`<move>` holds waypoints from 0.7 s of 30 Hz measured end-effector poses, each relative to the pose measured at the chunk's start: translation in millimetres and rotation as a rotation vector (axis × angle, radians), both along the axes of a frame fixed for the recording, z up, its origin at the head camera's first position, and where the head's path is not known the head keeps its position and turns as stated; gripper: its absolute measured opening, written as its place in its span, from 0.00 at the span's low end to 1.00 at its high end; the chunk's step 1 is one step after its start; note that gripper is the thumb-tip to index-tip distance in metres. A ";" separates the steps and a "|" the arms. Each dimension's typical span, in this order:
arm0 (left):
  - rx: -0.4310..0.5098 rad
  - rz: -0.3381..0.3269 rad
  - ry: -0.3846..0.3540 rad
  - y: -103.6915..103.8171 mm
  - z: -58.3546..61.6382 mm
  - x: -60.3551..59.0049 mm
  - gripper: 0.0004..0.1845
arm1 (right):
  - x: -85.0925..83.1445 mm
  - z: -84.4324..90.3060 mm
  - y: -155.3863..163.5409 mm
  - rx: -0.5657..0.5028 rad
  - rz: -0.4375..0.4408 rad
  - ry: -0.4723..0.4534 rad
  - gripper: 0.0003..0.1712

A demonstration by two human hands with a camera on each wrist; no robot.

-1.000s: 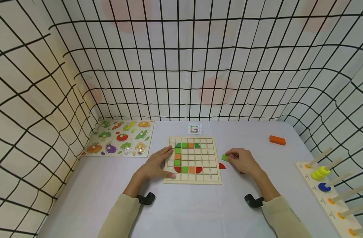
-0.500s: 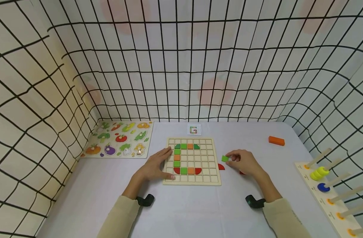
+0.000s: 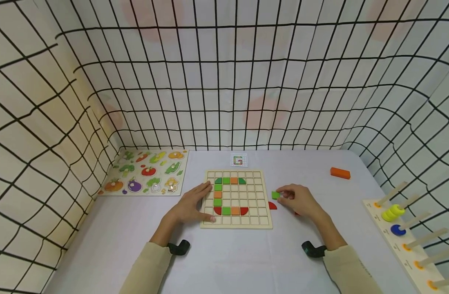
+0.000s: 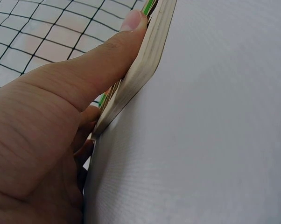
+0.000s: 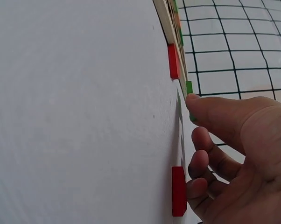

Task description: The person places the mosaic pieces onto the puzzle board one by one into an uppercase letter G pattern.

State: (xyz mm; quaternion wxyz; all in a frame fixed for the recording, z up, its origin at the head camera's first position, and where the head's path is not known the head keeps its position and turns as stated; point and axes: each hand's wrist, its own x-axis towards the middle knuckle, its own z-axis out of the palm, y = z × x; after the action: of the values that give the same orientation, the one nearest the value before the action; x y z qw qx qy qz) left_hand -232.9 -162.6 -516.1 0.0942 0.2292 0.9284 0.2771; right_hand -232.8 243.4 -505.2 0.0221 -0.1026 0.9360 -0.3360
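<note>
The right hand pinches a small green square wooden tile at its fingertips, thumb and forefinger curled round it. The tile sits just off the right edge of the square wooden grid board, at about the height of the board's middle rows, so the board's open cells lie to the tile's left. From the right wrist view the tile shows only as a sliver above the thumb, and whether it touches the white worktop is hard to say.

The left hand lies flat with straight, relaxed fingers on the board's left margin, its thumb pressed along the near-left edge; it holds nothing. The right hand is thus the nearer one to the tile and to the board's right columns.

A red quarter-round wooden piece lies on the worktop between the tile and the board's near-right corner, with another red piece partly under the right hand.
</note>
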 end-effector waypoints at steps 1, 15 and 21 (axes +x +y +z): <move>0.001 0.001 0.001 0.0 0.1 0.2 0.62 | -0.1 0.2 -1.2 -0.006 0.007 0.007 0.16; -0.007 -0.003 0.011 0.0 -2.7 -0.1 0.62 | 6.8 8.5 -31.8 -0.035 0.058 -0.008 0.13; -0.007 -0.001 0.004 0.3 0.4 1.4 0.62 | 6.8 10.7 -49.7 -0.066 0.111 -0.004 0.14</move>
State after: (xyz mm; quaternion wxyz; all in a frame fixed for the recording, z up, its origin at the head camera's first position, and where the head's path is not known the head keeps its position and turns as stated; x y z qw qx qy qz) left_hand -231.5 -162.3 -515.7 0.0934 0.2298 0.9294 0.2734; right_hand -226.1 193.7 -494.5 0.0393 -0.1545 0.9172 -0.3653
